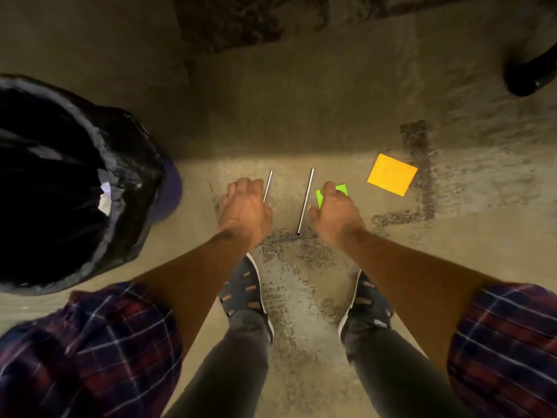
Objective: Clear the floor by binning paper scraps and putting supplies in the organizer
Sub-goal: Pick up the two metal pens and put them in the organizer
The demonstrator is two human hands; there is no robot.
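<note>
Two thin silver sticks lie on the concrete floor in front of my feet. My left hand (245, 206) is curled down over the lower end of the left stick (268, 184). The right stick (306, 200) lies free between my hands. The fingers of my right hand (334, 215) are closed on a small green paper scrap (340, 190), hiding most of it. An orange square of paper (391, 175) lies flat on the floor, further right and apart from my right hand.
A round bin with a black liner (120, 152) stands open at the left, something white inside it. A dark curved chair-like leg (530, 76) sits at the top right. My two shoes (245, 294) are planted just behind the hands. No organizer shows.
</note>
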